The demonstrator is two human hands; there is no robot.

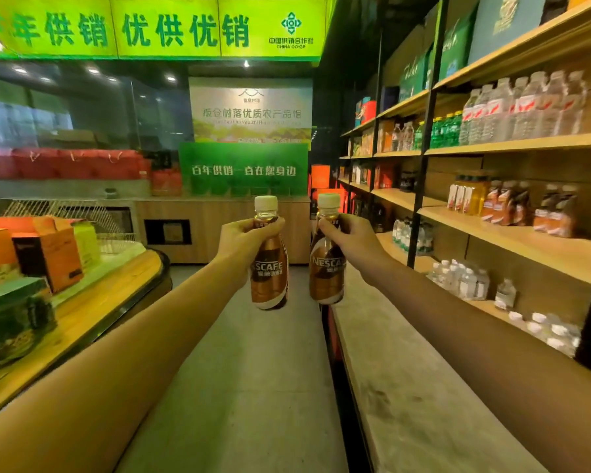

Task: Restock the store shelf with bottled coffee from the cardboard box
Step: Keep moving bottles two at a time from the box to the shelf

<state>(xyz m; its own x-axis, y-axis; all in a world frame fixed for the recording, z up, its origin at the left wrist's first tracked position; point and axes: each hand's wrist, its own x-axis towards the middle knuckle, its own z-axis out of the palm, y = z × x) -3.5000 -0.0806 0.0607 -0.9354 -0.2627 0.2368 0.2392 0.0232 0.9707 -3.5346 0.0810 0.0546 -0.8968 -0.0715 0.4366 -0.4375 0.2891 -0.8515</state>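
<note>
My left hand (243,238) grips the neck of a brown Nescafe coffee bottle (269,268) with a white cap, held upright in the aisle. My right hand (350,238) grips a second, matching coffee bottle (326,271) by its neck, close beside the first. Both arms are stretched forward at chest height. On the right stands the store shelf (512,238), where several similar coffee bottles (507,208) line the middle tier. No cardboard box is in view.
Water bottles (526,107) fill the upper tier and more water bottles (461,279) sit on the lower ones. A black upright post (423,158) divides the shelving. A display counter (93,302) with orange boxes stands on the left. The grey aisle floor (263,387) runs between them toward a back counter.
</note>
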